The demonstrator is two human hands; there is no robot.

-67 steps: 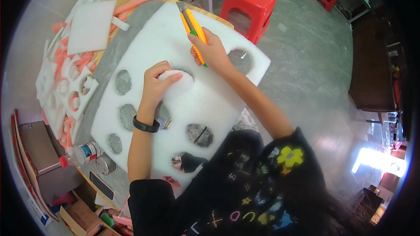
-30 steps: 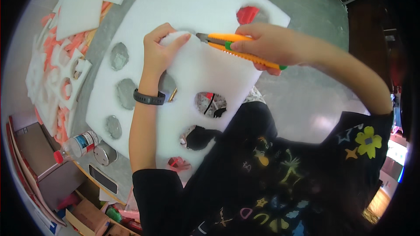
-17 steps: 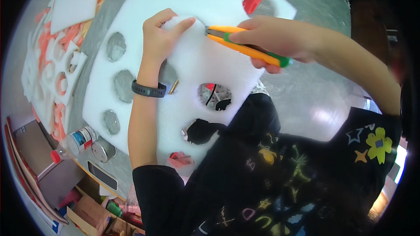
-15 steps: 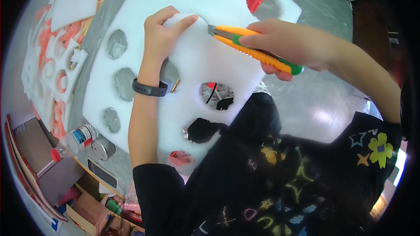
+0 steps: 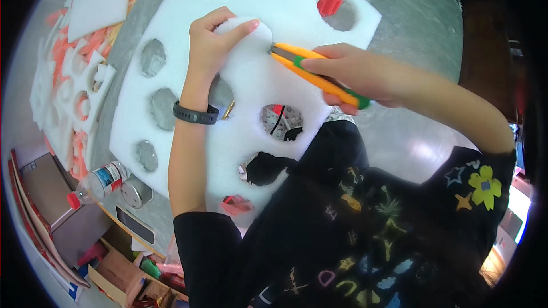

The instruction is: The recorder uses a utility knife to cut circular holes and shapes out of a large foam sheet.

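A large white foam sheet (image 5: 251, 80) pierced with oval holes lies under both hands. The left hand (image 5: 212, 43) pinches a raised rounded flap of the white foam (image 5: 246, 29) near the sheet's upper middle, fingers curled over it. Just right of that flap, the right hand (image 5: 354, 74) is wrapped around an orange utility knife with a green end (image 5: 317, 74), whose tip meets the sheet. Below the sheet's lower left edge lies a clear plastic bottle with a red cap (image 5: 97, 181).
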